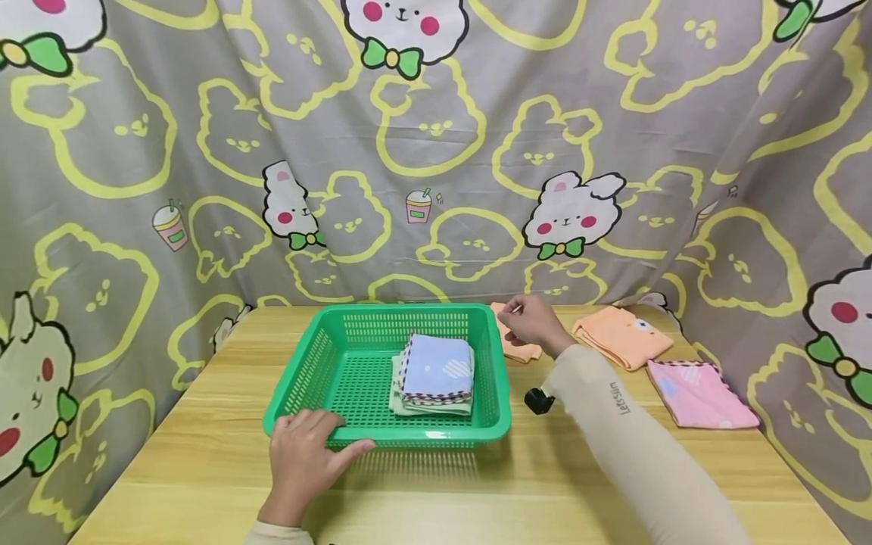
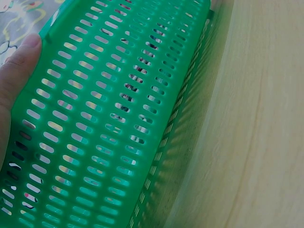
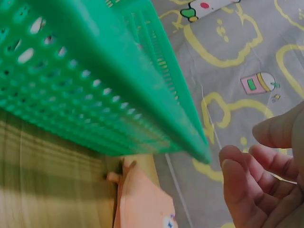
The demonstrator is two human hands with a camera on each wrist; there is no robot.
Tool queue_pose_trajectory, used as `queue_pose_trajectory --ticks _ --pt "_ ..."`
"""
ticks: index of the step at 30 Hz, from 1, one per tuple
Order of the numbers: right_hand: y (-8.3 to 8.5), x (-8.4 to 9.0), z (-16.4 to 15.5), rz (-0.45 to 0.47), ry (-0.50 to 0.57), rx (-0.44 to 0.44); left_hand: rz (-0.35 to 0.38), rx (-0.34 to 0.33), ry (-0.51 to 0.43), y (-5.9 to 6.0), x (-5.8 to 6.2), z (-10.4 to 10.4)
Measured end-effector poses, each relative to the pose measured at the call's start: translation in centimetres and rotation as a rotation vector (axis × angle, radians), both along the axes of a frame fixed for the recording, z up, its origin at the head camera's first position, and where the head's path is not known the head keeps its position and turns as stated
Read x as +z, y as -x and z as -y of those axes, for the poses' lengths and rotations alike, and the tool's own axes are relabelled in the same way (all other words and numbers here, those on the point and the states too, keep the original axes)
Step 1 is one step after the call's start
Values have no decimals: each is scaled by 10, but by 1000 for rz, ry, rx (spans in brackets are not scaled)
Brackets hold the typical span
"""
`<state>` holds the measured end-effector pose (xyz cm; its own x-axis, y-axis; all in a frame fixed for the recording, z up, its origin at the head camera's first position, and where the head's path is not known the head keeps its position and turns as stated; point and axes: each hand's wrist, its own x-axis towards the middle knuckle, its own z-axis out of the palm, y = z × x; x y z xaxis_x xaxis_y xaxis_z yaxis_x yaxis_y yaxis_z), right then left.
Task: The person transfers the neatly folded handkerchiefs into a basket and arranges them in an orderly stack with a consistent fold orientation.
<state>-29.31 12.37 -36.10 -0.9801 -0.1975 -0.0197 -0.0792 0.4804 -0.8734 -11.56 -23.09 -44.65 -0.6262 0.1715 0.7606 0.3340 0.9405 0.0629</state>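
A slotted green plastic basket (image 1: pixel 446 434) holds a stack of folded cloths (image 1: pixel 436 372), the top one pale blue. The left hand (image 1: pixel 300 458) grips its near-left rim; the right hand (image 1: pixel 534 325), loosely curled, thumb seemingly apart from fingers, hovers by an orange cloth (image 1: pixel 521 352) beside it. Wood-grain table (image 1: pixel 197 454); grey bunny-print curtain (image 1: pixel 443 170) behind.
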Motion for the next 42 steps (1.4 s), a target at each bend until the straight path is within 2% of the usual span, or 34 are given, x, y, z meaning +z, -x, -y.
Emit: queue_pose_trajectory --ticks 9,19,29,34,38,42 --pt "4 -9 -18 -3 -12 -30 -13 -11 0 0 0 0" --pt "7 -21 -42 -3 -72 -86 -10 -7 -1 0 -1 0" --pt "7 -35 -66 68 -112 -92 -14 -2 10 0 -2 1" --pt "8 -38 -77 75 -118 -101 -17 -4 8 0 -2 1" --pt "8 -41 -87 71 -163 -109 -17 -4 6 0 -1 1" --pt "6 -42 -99 48 -263 -94 -21 -6 6 1 -1 0"
